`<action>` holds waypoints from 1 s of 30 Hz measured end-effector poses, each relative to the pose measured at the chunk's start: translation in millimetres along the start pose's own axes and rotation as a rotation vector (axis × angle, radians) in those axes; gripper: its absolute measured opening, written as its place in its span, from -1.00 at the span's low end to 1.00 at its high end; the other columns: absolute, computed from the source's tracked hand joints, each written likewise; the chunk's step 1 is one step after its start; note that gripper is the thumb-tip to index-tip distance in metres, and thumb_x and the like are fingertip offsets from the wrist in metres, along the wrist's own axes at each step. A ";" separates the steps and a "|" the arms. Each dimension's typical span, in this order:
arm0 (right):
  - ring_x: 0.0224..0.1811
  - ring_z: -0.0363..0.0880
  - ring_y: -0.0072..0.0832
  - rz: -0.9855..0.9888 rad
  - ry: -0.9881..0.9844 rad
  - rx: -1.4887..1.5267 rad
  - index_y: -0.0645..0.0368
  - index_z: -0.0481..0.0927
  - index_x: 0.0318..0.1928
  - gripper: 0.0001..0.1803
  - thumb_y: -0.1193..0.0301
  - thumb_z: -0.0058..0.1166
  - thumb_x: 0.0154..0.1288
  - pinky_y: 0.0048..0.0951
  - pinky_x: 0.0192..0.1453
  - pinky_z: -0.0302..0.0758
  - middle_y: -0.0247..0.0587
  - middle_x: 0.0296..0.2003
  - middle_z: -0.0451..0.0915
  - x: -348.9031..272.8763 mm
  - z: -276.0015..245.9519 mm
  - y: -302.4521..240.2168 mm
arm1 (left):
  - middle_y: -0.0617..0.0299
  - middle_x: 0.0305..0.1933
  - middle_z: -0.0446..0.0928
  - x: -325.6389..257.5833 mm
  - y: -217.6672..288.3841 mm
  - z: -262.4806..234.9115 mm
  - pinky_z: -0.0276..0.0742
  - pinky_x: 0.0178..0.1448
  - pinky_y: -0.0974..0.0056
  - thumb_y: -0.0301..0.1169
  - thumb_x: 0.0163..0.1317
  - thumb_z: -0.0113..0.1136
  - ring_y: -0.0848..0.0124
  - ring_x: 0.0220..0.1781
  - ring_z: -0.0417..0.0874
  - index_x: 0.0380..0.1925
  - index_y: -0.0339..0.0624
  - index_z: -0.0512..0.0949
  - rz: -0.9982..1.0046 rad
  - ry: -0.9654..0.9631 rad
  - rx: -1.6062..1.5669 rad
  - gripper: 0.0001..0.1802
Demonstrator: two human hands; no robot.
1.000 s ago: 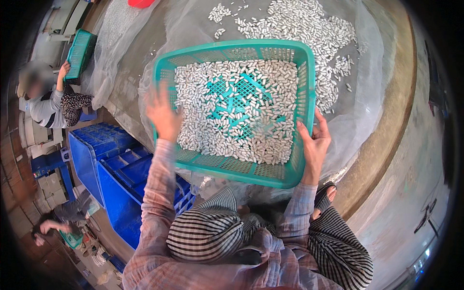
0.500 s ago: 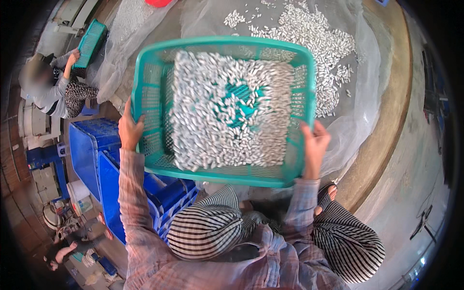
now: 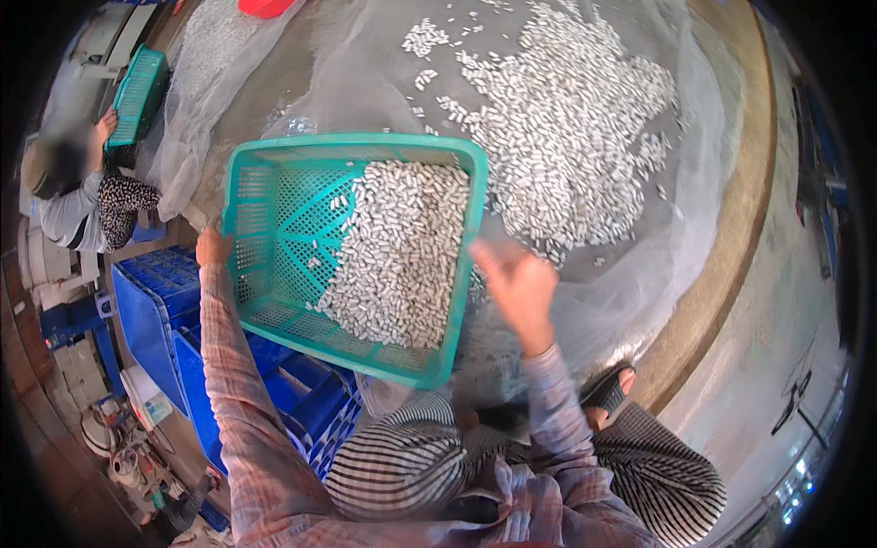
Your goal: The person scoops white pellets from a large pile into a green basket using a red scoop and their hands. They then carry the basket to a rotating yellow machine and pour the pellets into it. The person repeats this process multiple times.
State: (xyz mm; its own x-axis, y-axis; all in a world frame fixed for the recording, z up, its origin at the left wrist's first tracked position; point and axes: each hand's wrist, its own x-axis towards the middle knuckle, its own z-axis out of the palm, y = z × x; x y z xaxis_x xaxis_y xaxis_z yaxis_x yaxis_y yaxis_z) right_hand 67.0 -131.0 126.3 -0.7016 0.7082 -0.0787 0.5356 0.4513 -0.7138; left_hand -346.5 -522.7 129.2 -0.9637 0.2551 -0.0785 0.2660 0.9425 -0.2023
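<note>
A green plastic basket [image 3: 356,140] with lattice sides hangs in front of me, slightly tilted. Many small silvery-white oblong pieces [image 3: 402,247] lie heaped in its right half, while the left part of its floor shows bare mesh. My left hand [image 3: 215,248] grips the left rim. At the right rim is my right hand [image 3: 523,290], blurred. Its thumb reaches to the rim and the other fingers stand away from the basket. Beyond it, a large spread of the same pieces [image 3: 575,128] lies on a grey surface with translucent sheeting [image 3: 639,283].
Blue plastic crates [image 3: 151,310] stand left of my legs. Farther left, a seated person [image 3: 78,205] holds another green basket [image 3: 137,96]. A red container [image 3: 265,7] sits at the far edge. A curved raised edge [image 3: 749,183] runs along the right.
The basket has moved left and a little nearer. Its pieces have slid from an even spread into the right half. My right hand's fingers have come away from the rim.
</note>
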 end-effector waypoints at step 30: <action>0.50 -0.12 -0.13 -0.716 -0.393 -0.525 -0.37 0.20 0.38 -0.28 -0.17 -0.04 0.22 0.17 0.46 -0.12 -0.12 0.44 0.00 312.7 153.9 -21.2 | 0.16 0.54 -0.14 451.7 328.1 -22.8 0.09 0.35 -0.37 -0.26 0.06 0.23 0.06 0.55 -0.16 0.44 -0.07 -0.11 0.116 0.408 -0.244 0.00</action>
State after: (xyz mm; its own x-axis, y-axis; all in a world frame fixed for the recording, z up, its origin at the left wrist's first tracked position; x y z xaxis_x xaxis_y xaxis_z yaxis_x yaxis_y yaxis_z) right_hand -236.1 -2.7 9.7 -0.9990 -0.0172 -0.0415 -0.0045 0.9574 -0.2889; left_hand -695.0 -93.3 49.7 -0.8714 0.3788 0.3116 0.4057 0.9137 0.0237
